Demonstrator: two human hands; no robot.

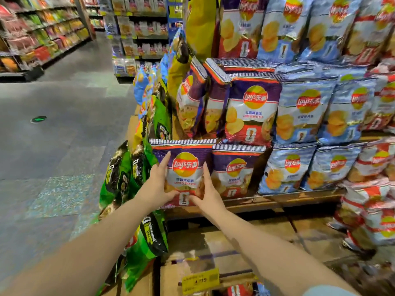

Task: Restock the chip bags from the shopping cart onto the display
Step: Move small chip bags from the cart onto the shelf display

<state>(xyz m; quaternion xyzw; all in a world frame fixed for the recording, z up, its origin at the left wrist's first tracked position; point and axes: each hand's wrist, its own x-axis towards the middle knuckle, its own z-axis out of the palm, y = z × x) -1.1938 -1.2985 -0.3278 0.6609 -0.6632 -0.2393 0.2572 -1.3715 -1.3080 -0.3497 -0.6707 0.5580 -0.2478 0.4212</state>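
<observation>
— Where do we have the purple garlic-butter bag (185,167) right now?

— Upright at the left end of the lower shelf (267,201), its long axis vertical and its crimped top edge level, face toward us. It stands just beside a matching purple bag (236,169) on its right, and the green bags (119,178) hang off the display's corner on its left.

— And our grip?

— Both hands are on it. Our left hand (157,184) frames the left edge, forefinger straight up along the side and thumb across the lower front. Our right hand (206,192) mirrors it on the right edge, finger up in the seam between the two purple bags, thumb meeting the other near the bottom of the face. The fingers look mostly straight, so we judge this as pressing and steadying more than clenching.

— So which way does the bag lie from us?

— Straight ahead, between the two hands, equally near to each. Its base seems to sit on the shelf board, though our thumbs hide the bottom seam.

— What does the next move turn on?

— We'd say squaring it with its neighbour, then letting go evenly so it doesn't tip forward. The cart isn't in view.
</observation>
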